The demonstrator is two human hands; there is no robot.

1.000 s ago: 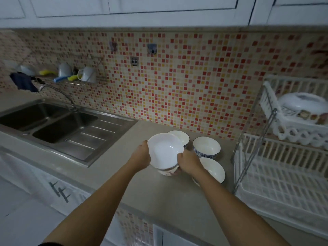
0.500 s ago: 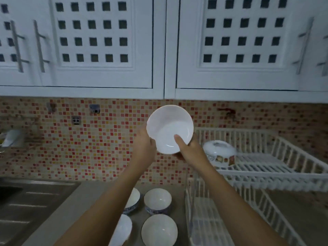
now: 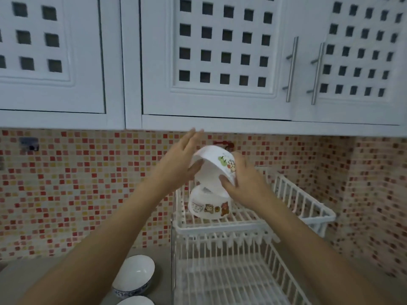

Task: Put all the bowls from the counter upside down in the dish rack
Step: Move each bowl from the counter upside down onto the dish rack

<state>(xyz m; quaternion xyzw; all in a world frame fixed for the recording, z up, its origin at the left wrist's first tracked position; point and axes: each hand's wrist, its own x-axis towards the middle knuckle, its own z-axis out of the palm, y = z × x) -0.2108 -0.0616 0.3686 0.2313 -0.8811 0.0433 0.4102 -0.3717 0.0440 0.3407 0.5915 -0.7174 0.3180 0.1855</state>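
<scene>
A white bowl with cartoon pictures (image 3: 214,170) is tilted mouth-down above the upper tier of the white dish rack (image 3: 304,208). My right hand (image 3: 244,183) grips its right side and rim. My left hand (image 3: 178,164) rests flat against its left side with fingers stretched upward. Just below it, another white bowl with cartoon pictures (image 3: 208,205) sits upside down on the upper tier. On the counter at lower left a white bowl with a blue-patterned outside (image 3: 134,275) stands upright, and the rim of a second bowl (image 3: 136,301) shows at the bottom edge.
The rack's lower tier (image 3: 231,280) holds nothing I can see. White wall cabinets (image 3: 220,62) hang close above the hands. Mosaic tiles (image 3: 77,183) cover the wall behind; the wall turns a corner (image 3: 352,172) to the right of the rack.
The bowl was lifted from the counter stack, raised in front of the wall, and turned from mouth-toward-me to mouth-down over the upper rack tier. The view has swung up and to the right.
</scene>
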